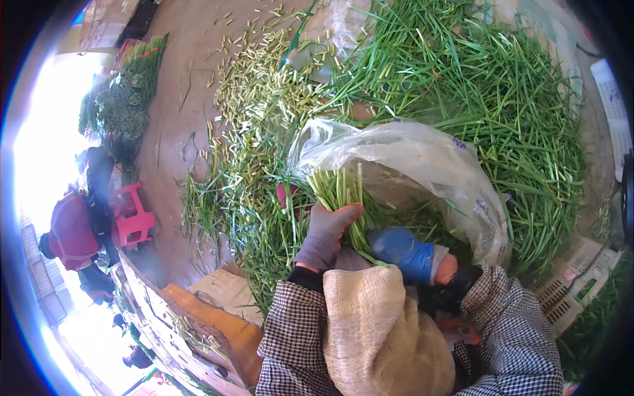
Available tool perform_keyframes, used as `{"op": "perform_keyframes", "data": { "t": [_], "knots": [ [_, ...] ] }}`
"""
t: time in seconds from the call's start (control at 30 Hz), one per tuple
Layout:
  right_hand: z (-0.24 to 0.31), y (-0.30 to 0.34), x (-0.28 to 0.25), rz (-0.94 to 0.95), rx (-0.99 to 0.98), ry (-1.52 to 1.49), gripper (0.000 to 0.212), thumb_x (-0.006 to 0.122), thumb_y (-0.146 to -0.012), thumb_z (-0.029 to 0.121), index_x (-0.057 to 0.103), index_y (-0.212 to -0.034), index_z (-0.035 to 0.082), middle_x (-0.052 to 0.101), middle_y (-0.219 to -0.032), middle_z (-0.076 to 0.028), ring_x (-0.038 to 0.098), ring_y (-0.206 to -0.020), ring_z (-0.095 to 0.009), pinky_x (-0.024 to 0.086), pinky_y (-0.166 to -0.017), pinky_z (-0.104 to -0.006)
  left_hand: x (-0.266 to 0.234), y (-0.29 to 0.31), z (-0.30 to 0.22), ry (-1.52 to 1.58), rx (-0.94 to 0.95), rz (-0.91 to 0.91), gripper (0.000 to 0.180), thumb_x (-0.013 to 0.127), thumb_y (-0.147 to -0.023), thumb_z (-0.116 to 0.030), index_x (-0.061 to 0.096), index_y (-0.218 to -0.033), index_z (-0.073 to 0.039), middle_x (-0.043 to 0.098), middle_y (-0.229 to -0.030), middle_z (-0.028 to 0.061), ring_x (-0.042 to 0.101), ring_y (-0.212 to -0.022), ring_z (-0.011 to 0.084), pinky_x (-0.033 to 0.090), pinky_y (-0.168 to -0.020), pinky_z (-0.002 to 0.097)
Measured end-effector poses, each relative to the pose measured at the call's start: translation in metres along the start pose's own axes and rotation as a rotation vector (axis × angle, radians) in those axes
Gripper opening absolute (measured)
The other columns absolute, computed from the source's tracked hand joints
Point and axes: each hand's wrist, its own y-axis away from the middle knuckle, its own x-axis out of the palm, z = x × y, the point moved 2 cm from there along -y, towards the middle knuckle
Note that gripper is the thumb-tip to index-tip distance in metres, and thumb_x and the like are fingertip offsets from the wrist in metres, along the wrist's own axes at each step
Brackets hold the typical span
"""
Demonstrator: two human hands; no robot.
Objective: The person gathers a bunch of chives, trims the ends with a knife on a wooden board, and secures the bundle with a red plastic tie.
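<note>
My left hand (330, 228), in a grey knitted glove with an orange palm, is closed around a bunch of long green stems (337, 190). Their pale ends point up and away, and the lower part runs back towards my lap. Just beyond lies a large clear plastic bag (422, 148), its mouth spread wide with loose greens inside. My right hand (456, 327) is low by my lap, dark and mostly hidden; its fingers cannot be made out. Between the bunch and my right cuff is a blue wrapped item (403, 254) with a pale edge. A tan cloth (376, 330) covers my lap.
Long green leaves (489, 86) pile up at the far right. Short cut stalk pieces (271, 92) litter the floor to the left. White plastic crates (571, 277) stand at right. A person (76, 228) is near a red stool (132, 214) at left, beside an orange board (214, 323).
</note>
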Motion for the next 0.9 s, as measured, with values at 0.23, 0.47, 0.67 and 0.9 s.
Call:
{"op": "perform_keyframes", "data": {
  "t": [0.23,0.47,0.67,0.9],
  "knots": [
    [-0.028,0.017,-0.070,-0.160,0.201,-0.483,0.045,0.062,-0.089,0.038,0.063,-0.117,0.003,0.068,-0.099,-0.020,0.067,-0.091,-0.028,0.051,-0.081,-0.0360,-0.001,0.019,-0.007,0.261,-0.057,-0.010,0.037,0.069,-0.078,-0.005,0.059,-0.113,-0.002,0.066,-0.095,0.0069,0.065,-0.080,0.0183,0.055,-0.071,0.0331],
    [-0.046,-0.017,-0.016,-0.377,0.122,-0.238,0.038,0.055,-0.093,0.025,0.058,-0.126,0.006,0.066,-0.106,-0.020,0.066,-0.095,-0.034,0.050,-0.083,-0.0371,0.003,0.029,-0.013,0.236,-0.024,0.063,0.044,0.073,-0.079,-0.011,0.052,-0.117,-0.005,0.062,-0.097,0.0056,0.064,-0.082,0.0195,0.056,-0.073,0.0349],
    [0.002,-0.008,0.006,-0.493,0.217,-0.367,0.036,0.054,-0.088,0.012,0.056,-0.123,0.004,0.064,-0.104,-0.022,0.063,-0.095,-0.037,0.050,-0.081,-0.0410,0.012,0.037,-0.018,0.121,0.005,-0.002,0.040,0.080,-0.076,-0.012,0.059,-0.110,-0.003,0.064,-0.093,0.0012,0.061,-0.078,0.0103,0.052,-0.071,0.0275],
    [0.029,0.001,0.012,-0.313,0.197,-0.269,0.040,0.059,-0.083,0.008,0.056,-0.123,0.001,0.064,-0.105,-0.020,0.063,-0.098,-0.036,0.051,-0.084,-0.0381,-0.006,0.045,-0.011,0.277,0.030,-0.122,0.037,0.072,-0.080,-0.006,0.056,-0.113,-0.002,0.065,-0.097,0.0072,0.065,-0.080,0.0180,0.057,-0.071,0.0348]
  ]
}}
